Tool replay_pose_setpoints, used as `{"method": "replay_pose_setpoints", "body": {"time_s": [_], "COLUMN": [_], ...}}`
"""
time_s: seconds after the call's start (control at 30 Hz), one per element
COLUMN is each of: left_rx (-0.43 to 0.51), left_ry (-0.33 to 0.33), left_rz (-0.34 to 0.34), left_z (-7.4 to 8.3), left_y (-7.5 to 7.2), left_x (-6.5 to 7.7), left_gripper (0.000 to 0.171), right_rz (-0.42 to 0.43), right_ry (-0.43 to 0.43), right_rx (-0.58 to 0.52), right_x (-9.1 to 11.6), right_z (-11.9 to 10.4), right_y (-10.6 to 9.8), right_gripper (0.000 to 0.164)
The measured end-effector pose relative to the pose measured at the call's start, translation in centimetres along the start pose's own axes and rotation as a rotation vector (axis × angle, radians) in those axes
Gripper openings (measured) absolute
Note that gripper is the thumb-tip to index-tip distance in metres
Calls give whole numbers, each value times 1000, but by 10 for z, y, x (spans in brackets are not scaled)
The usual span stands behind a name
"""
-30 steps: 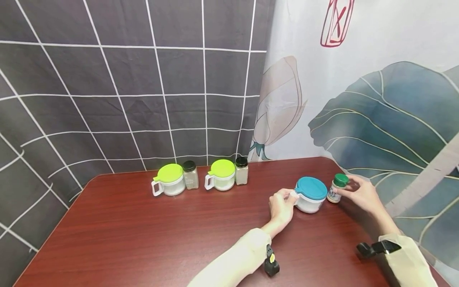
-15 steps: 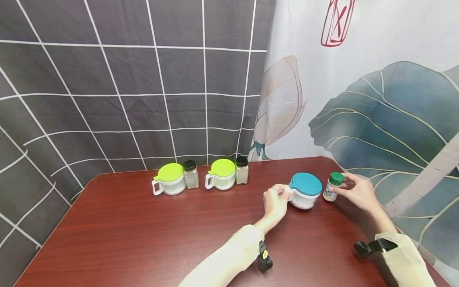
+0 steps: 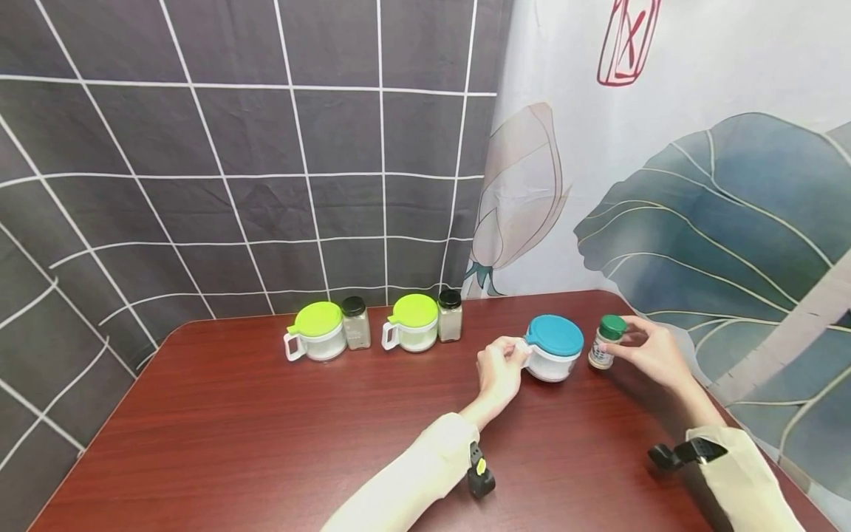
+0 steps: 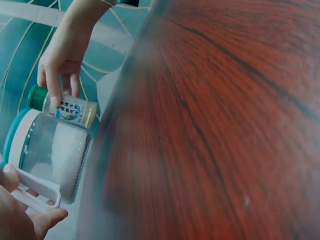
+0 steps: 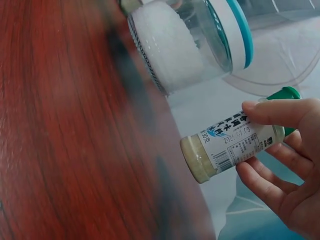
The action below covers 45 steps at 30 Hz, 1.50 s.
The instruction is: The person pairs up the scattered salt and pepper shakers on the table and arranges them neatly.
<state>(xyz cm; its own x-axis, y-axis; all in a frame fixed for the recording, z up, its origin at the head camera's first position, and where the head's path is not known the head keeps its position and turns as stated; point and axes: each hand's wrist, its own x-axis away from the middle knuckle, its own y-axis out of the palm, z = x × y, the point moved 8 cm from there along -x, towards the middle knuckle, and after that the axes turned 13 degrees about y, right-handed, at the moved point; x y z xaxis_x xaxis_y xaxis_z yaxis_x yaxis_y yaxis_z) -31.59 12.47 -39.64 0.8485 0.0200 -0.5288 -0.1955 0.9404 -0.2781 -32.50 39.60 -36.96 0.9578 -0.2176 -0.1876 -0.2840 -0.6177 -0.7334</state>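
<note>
My left hand (image 3: 499,374) grips the white handle of a clear seasoning jar (image 3: 554,362) with a blue lid. White granules show through its wall in the left wrist view. Just right of it, my right hand (image 3: 654,355) pinches a small spice bottle (image 5: 230,142) between thumb and fingers. The bottle has a green cap, a printed label and pale powder inside. A narrow gap parts jar and bottle in the head view; both are upright. Whether their bases touch the table is hard to tell.
Along the back of the reddish wooden table (image 3: 266,428), a green-lidded jar (image 3: 318,332) stands beside a black-capped bottle (image 3: 356,325). A second green-lidded jar (image 3: 415,325) and black-capped bottle (image 3: 450,316) are farther right. Patterned cloth hangs behind the table.
Both hands have moved left and slightly toward the back, carrying the blue-lidded jar and the green-capped spice bottle along together. The back row of jars and bottles stays where it was.
</note>
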Motion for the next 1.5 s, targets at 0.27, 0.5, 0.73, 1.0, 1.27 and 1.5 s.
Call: {"method": "replay_pose_setpoints", "body": {"time_s": [0.27, 0.5, 0.73, 1.0, 1.27, 1.5], "left_rx": [-12, -30, -29, -38, -67, -41], "left_ry": [-14, -18, -13, -34, -31, -53], "left_rz": [9, 7, 18, 29, 37, 57], "left_z": [-3, -8, -15, -24, -27, -30], "left_y": [-8, -14, -20, -26, -32, -36], "left_x": [-3, -6, -9, -10, -13, -17], "left_gripper": [11, 12, 11, 10, 11, 11], "right_rz": [-6, -15, -16, -18, -48, -64], "right_ry": [-23, -36, -39, -59, -81, -70], "right_rx": [-18, -38, -47, -59, -81, -87], "right_x": [-4, -6, -8, -11, -16, -21], "right_z": [-10, -15, -21, -31, -42, -49], "right_y": [9, 17, 23, 27, 39, 43], "right_gripper": [50, 50, 48, 47, 46, 48]}}
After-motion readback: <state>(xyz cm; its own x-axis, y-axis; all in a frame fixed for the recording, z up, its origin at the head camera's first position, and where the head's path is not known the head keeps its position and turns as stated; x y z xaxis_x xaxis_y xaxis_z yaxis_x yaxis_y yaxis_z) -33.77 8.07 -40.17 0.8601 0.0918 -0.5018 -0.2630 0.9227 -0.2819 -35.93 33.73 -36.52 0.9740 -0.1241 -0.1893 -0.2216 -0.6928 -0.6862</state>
